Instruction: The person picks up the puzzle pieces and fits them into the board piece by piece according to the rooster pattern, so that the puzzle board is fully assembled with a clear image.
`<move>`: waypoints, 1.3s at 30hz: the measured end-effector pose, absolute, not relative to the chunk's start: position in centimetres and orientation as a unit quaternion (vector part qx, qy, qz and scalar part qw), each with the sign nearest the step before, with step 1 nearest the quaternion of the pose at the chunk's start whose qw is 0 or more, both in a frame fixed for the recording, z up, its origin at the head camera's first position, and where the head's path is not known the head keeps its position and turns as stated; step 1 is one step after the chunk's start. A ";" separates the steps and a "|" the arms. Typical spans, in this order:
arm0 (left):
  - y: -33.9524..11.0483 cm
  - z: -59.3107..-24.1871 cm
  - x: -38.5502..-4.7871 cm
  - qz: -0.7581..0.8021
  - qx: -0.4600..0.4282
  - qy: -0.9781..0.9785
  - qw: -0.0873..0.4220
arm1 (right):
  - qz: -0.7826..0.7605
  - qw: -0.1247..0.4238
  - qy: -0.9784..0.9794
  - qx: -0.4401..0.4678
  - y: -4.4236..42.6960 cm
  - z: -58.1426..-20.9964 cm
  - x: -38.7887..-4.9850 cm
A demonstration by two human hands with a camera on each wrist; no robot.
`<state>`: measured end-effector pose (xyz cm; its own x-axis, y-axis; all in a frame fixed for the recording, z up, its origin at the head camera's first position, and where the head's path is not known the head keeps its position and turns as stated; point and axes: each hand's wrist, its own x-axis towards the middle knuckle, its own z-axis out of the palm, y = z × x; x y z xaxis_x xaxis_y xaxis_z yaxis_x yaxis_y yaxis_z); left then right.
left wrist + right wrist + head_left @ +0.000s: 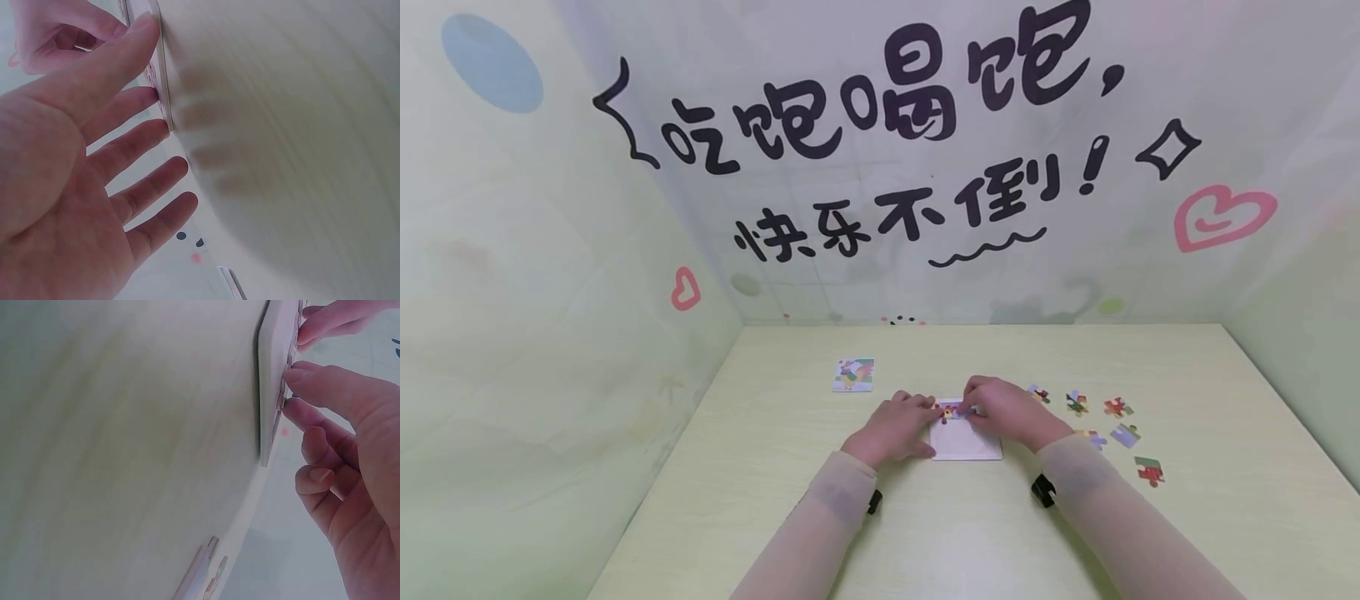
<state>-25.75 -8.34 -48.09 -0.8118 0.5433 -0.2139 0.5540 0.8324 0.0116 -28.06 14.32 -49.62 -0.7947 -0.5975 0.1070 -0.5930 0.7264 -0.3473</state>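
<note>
A white square puzzle board (966, 446) lies on the table between the two hands. Along its far side sit a few colourful jigsaw pieces (948, 412), partly covered by fingers. My left hand (897, 427) rests at the board's left side, its fingers spread and mostly straight; in the left wrist view the thumb touches the board's edge. From the right, my right hand (1011, 411) reaches over the board. Its thumb and index finger pinch a puzzle piece (282, 394) low at the board's surface, while the other fingers curl inward. Fingers hide most of that piece.
Several loose puzzle pieces (1126, 435) lie spread to the right of the board, some near the right forearm. A small square picture card (853, 375) lies at the back left. A printed cloth wall (880, 292) stands behind the table (737, 500).
</note>
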 end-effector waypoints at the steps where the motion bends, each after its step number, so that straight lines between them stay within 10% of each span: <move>1: -8.3 -48.0 -25.8 -0.027 0.289 0.951 0.104 | -0.184 0.006 0.930 -0.319 14.3 -49.6 -28.0; 39: -8.5 -48.4 -26.0 -0.015 0.294 0.950 0.103 | -0.194 0.005 0.942 -0.273 15.1 -49.1 -26.8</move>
<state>-26.01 -8.55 -48.37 -0.8060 0.5556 -0.2040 0.5617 0.8267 0.0324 -26.76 15.10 -49.09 -0.8505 -0.5173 0.0955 -0.5130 0.7756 -0.3678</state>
